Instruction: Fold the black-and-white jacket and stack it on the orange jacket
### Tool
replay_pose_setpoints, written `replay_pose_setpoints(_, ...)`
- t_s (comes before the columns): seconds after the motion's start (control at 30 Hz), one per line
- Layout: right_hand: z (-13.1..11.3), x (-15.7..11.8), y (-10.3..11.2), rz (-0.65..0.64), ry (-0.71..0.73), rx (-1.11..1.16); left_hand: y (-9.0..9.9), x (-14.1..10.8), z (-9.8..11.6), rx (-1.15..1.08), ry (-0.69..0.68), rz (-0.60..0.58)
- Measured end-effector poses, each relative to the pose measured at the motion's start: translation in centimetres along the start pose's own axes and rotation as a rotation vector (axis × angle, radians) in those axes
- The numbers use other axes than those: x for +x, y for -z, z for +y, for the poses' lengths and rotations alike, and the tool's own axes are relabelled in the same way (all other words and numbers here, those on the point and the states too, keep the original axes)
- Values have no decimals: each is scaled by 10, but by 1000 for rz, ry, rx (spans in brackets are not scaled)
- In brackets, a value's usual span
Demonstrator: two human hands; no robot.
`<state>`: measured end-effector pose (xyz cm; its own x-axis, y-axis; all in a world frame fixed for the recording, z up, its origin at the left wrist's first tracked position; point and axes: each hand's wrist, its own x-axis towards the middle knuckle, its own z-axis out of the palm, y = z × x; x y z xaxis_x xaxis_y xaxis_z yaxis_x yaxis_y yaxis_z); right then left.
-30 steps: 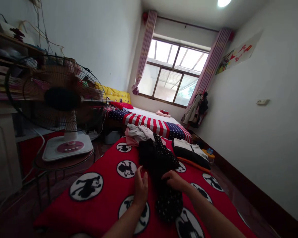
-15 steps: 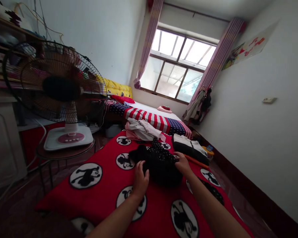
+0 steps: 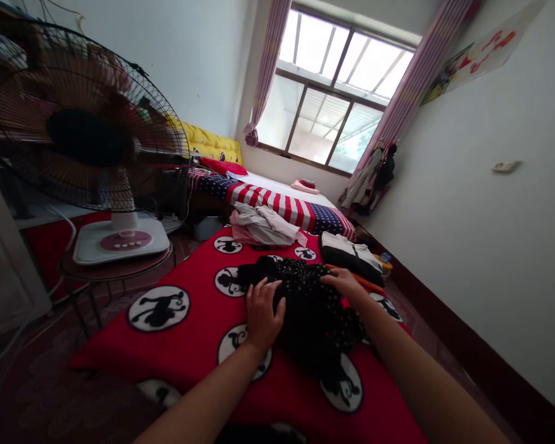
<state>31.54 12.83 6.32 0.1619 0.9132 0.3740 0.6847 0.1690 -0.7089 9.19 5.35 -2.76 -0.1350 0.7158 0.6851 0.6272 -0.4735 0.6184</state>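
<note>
A black garment [image 3: 300,314] with white-dotted parts lies loosely spread on a red blanket [image 3: 189,351] patterned with dark figures in white ovals. My left hand [image 3: 263,311] rests on the garment's left side, fingers spread and thumb apart. At its upper right, my right hand [image 3: 345,285] has its fingers drawn together on the dotted cloth. One dark end of the garment reaches over a white oval toward the lower right. What kind of garment it is cannot be made out.
Behind lie a crumpled grey and pink cloth pile [image 3: 266,223] and folded black-and-white clothes [image 3: 351,254]. A fan [image 3: 87,139] stands on a stool at the left. A bed with a striped, starred cover [image 3: 277,209] is beneath the window.
The black garment has been spread out, its dotted part now reaching farther right and a dark end nearer me. My left hand has moved onto the cloth. The view has tipped slightly downward.
</note>
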Motion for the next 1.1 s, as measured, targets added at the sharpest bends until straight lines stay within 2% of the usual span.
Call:
replay_pose_setpoints(0.07,-1,15,22,94,-44,32,1,0,2,27,-10,-54)
replay_pose_setpoints(0.17,9,25,41,334,-90,41,1,0,2,71,-14,-102)
replay_pose_setpoints(0.23,20,18,42,458,-115,22,-1,-1,1,94,-17,-113)
replay_pose_setpoints(0.3,28,2,36,513,-122,-2,-2,-1,0,103,-20,-119)
replay_pose_setpoints(0.33,30,-7,30,512,-101,-19,-3,-1,-1,103,-19,-121)
replay_pose_setpoints(0.4,27,-27,17,437,34,-78,-4,-1,-2,98,-13,-128)
replay_pose_setpoints(0.47,18,-45,2,272,218,-154,-5,-1,-2,97,-5,-137)
replay_pose_setpoints(0.53,10,-58,-13,78,316,-219,-3,0,-2,96,-2,-147)
replay_pose_setpoints(0.6,7,-68,-24,-30,294,-244,-1,-1,0,86,-1,-154)
replay_pose_setpoints(0.63,9,-70,-27,-32,279,-244,1,-1,1,77,-3,-160)
replay_pose_setpoints(0.67,14,-72,-27,6,273,-239,2,-2,3,66,-8,-168)
replay_pose_setpoints(0.73,30,-73,-22,169,263,-235,5,-3,6,32,-49,-194)
replay_pose_setpoints(0.8,51,-72,-10,319,208,-270,5,-5,8,-21,-152,-248)
replay_pose_setpoints(0.83,62,-71,-3,346,156,-300,5,-6,9,-50,-217,-284)
replay_pose_setpoints(0.93,91,-73,14,244,-3,-385,0,-8,9,-90,-331,-388)
replay_pose_setpoints(1.0,101,-76,20,144,-71,-425,-2,-9,8,-74,-319,-416)
replay_pose_setpoints(1.1,102,-78,22,37,-132,-401,-4,-9,7,-58,-296,-434)
